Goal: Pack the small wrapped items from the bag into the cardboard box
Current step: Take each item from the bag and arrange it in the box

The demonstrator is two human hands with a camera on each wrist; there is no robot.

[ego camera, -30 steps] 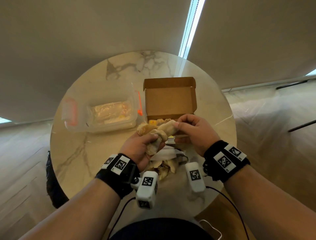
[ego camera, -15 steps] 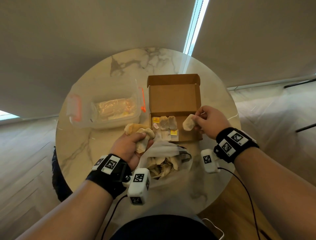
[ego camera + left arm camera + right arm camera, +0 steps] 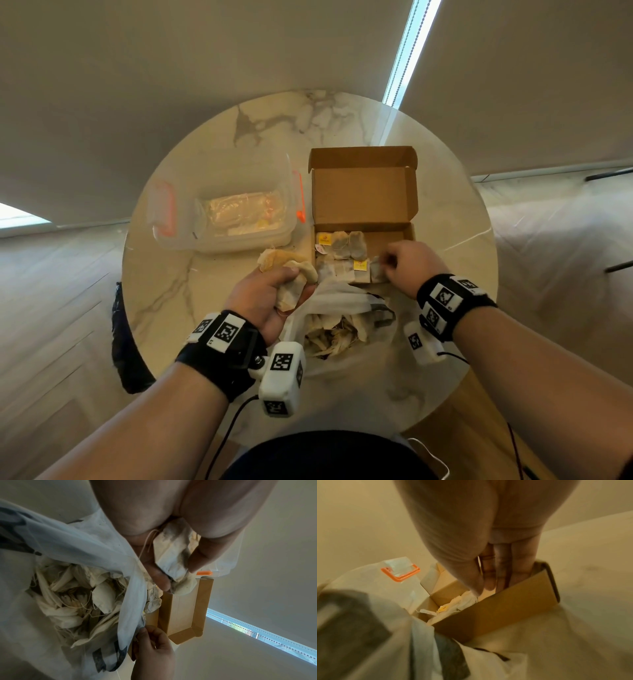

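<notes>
An open cardboard box (image 3: 409, 233) stands on the round marble table (image 3: 191, 301), lid upright, with several tea bags (image 3: 346, 245) lying in its left part. My left hand (image 3: 274, 291) grips a bunch of tea bags (image 3: 171, 550) just left of the box's front corner. My right hand (image 3: 394, 263) reaches down into the box's front right, thumb and fingertips pinching one tea bag (image 3: 376, 272) against the row. A thin white plastic bag (image 3: 342, 298) lies open in front of the box, holding several more tea bags (image 3: 72, 601).
A clear plastic container (image 3: 236, 212) with orange clips stands left of the box, something pale inside. The bag's mouth touches the box's front wall (image 3: 496, 612). Bare marble shows at the far side and the left. The table's edge curves close to my body.
My right hand pulled one tea bag off the bunch, carried it right and lowered it into the box's front right. My left hand drifted slightly left, still gripping the bunch.
</notes>
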